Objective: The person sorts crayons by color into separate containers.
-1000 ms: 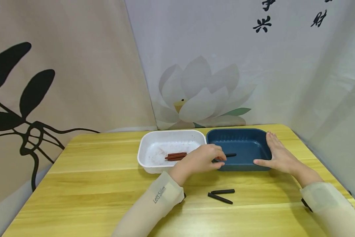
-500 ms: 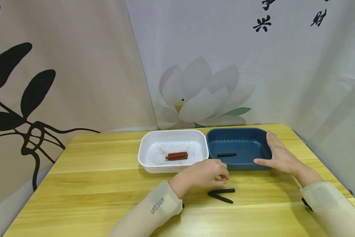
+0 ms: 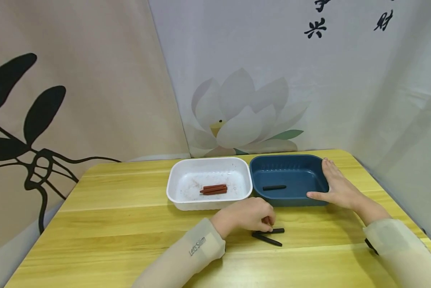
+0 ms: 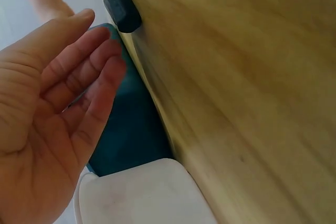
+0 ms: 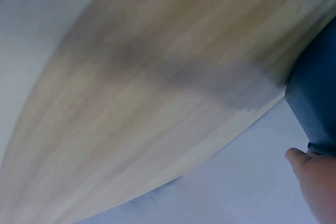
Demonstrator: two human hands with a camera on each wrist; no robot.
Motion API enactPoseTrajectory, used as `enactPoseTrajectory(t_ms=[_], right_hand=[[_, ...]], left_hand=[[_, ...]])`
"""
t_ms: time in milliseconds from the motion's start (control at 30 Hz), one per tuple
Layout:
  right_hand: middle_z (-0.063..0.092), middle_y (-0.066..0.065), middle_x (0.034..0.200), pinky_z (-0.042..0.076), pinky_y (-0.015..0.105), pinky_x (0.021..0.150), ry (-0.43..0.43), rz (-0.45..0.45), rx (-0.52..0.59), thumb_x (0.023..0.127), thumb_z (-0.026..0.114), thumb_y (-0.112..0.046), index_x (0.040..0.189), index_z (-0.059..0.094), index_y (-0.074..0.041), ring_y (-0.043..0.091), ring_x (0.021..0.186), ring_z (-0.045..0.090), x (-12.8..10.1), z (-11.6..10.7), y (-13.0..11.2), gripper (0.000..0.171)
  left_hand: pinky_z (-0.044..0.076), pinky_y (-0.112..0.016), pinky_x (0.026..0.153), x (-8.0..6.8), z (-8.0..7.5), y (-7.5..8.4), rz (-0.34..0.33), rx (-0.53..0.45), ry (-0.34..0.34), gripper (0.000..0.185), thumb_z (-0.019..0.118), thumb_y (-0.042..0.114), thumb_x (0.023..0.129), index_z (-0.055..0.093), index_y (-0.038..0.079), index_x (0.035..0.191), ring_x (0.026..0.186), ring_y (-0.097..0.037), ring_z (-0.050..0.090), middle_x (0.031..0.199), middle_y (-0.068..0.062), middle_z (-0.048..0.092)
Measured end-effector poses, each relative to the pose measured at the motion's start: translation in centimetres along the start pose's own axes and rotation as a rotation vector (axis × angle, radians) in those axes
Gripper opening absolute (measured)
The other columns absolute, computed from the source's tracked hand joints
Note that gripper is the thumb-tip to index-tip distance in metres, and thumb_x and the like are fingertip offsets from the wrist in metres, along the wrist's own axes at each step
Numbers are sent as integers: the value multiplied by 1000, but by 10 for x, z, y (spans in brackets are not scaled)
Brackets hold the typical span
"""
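The left hand [image 3: 249, 216] has come back from the blue tray [image 3: 317, 170] and now sits low on the surface [image 3: 111, 224], its fingers [image 3: 267, 222] curled down onto the near end of the upper black stick [image 3: 274, 231]; whether they already pinch it or only touch it cannot be told from the head view, and in the left wrist view the fingers look loosely bent with nothing between them. One black stick [image 3: 274, 187] now lies alone on the floor of the blue tray, where a second ago the hand was still setting it down. A second loose black stick [image 3: 267, 239] lies just in front of the first, the two meeting near their left ends. The right hand [image 3: 339, 186] has stayed put, fingers straight and flat against the right wall of the blue tray, steadying it. The white tray [image 3: 175, 180] beside it holds the reddish-brown sticks [image 3: 214, 189]. Judging by this, sorting by colour is under way, with two black sticks left.
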State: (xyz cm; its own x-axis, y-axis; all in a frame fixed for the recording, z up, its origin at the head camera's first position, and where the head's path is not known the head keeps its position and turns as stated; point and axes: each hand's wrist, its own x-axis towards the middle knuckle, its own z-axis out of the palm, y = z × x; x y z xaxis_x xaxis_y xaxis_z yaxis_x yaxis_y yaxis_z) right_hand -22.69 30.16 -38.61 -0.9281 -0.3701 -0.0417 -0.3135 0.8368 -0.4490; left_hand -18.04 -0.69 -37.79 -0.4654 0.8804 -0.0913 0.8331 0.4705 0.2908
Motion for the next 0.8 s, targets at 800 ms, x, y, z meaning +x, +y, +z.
enactPoseTrajectory(t_ms=[800], right_hand=[[-19, 24, 163, 1, 69, 118, 0, -2, 12, 85, 70, -55, 154, -13, 5, 47, 151, -13, -1, 1, 1, 123]], left_hand=[[44, -9, 68, 6, 1, 2, -71, -16, -120, 4, 75, 24, 89, 76, 21, 90, 72, 4, 57, 80, 14, 69]])
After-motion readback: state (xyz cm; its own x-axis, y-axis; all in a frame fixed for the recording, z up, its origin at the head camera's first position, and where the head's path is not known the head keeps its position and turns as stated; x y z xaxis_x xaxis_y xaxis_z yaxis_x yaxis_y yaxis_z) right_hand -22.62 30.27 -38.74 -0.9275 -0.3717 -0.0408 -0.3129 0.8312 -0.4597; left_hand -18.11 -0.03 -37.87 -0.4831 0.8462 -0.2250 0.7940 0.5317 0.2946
